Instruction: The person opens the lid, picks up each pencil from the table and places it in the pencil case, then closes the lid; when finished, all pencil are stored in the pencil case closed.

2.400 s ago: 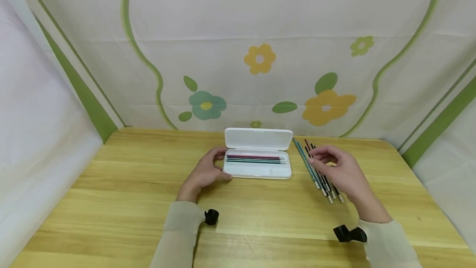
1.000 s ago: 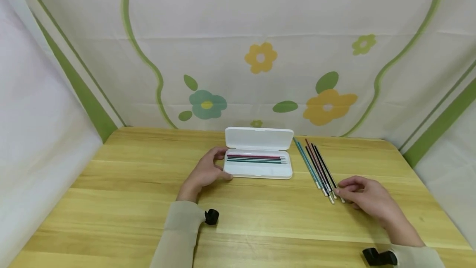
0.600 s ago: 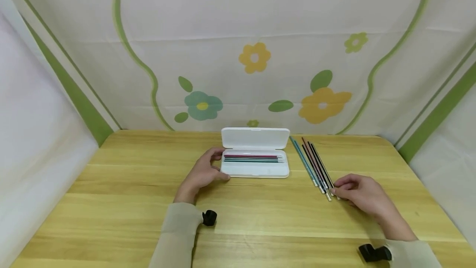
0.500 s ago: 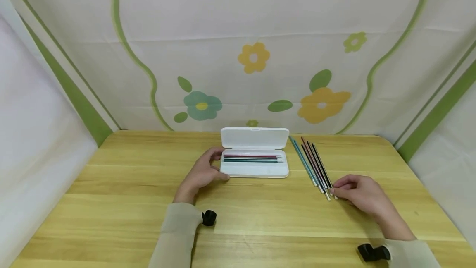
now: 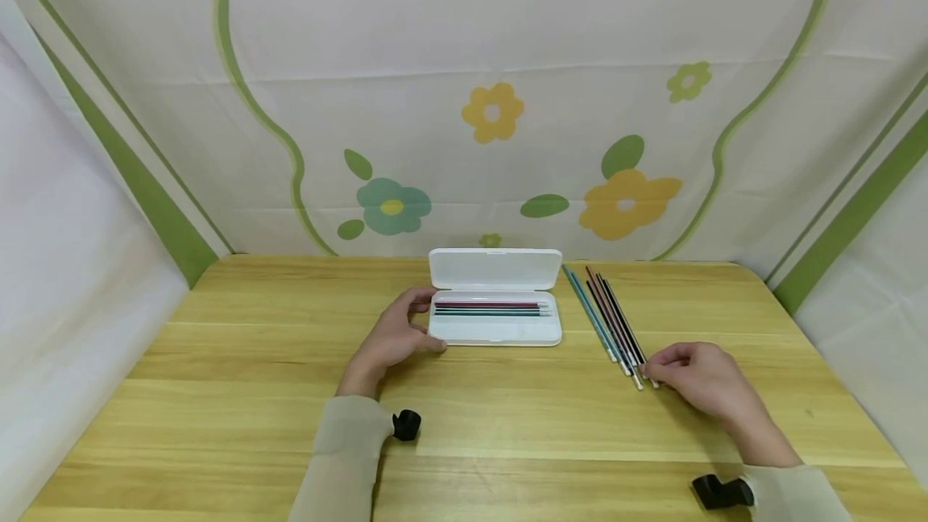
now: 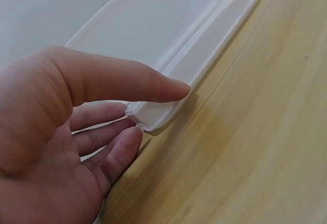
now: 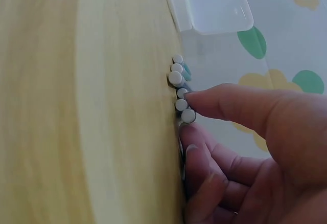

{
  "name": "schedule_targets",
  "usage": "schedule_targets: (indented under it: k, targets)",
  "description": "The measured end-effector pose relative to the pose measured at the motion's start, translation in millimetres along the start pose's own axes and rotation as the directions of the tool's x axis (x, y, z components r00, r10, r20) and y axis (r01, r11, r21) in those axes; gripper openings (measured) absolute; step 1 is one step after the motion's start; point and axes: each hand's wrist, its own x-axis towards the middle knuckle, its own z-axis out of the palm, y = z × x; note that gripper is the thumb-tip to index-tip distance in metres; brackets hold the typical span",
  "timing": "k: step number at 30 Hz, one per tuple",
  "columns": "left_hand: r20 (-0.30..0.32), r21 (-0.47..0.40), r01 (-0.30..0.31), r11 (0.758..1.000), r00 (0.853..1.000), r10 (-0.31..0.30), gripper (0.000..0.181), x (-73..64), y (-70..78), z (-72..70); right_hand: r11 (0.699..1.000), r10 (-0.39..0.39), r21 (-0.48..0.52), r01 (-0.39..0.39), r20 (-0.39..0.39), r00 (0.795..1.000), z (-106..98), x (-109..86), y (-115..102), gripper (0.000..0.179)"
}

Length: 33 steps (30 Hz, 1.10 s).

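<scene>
My left hand (image 5: 391, 338) holds the left end of a white pencil case (image 5: 500, 333), thumb along the front side and fingers round the end in the left wrist view. The case's lid (image 5: 495, 270) stands raised, and several red and dark green pencils (image 5: 493, 310) lie lengthwise inside. To the right, loose pencils (image 5: 615, 321) lie slanted in a bundle, teal on the left, reddish and black beside them. My right hand (image 5: 699, 377) is at their near ends. In the right wrist view its thumb and forefinger pinch the outermost pencils by their white tips (image 7: 188, 115).
All of this rests on a wooden table (image 5: 464, 441). A pale curtain with printed flowers (image 5: 493, 113) hangs right behind the table's back edge, with white cloth (image 5: 80, 208) at both sides. Each wrist wears a small black camera (image 5: 407, 425).
From above the middle of the loose pencils, my right hand came down to their near white ends. The outer black pencils shifted slightly closer to the others. My left hand stayed on the case.
</scene>
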Motion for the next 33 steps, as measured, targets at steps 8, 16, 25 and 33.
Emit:
schedule_targets:
  k: [8, 16, 25, 33]
  targets:
    - [0.007, -0.008, -0.005, 1.0, 1.0, 0.005, 0.088, -0.4, 0.4, -0.3, 0.998, 0.023, 0.062, -0.022, -0.013, 1.0, -2.2, 1.2, 4.3, 0.041]
    - [0.001, -0.002, 0.003, 1.0, 1.0, -0.003, 0.089, 0.7, 0.6, -0.3, 0.986, 0.065, 0.158, -0.057, -0.043, 0.997, -10.6, -0.2, 7.1, 0.05]
    - [0.001, 0.005, 0.005, 1.0, 1.0, -0.005, 0.09, -0.3, 0.7, -0.1, 0.966, 0.04, 0.257, -0.029, -0.04, 0.998, -14.4, -4.7, 4.9, 0.049]
    - [-0.003, 0.006, 0.008, 1.0, 1.0, -0.008, 0.09, 0.0, 0.7, 0.1, 0.943, -0.022, 0.331, 0.038, -0.052, 0.998, -15.0, -7.6, 0.7, 0.045]
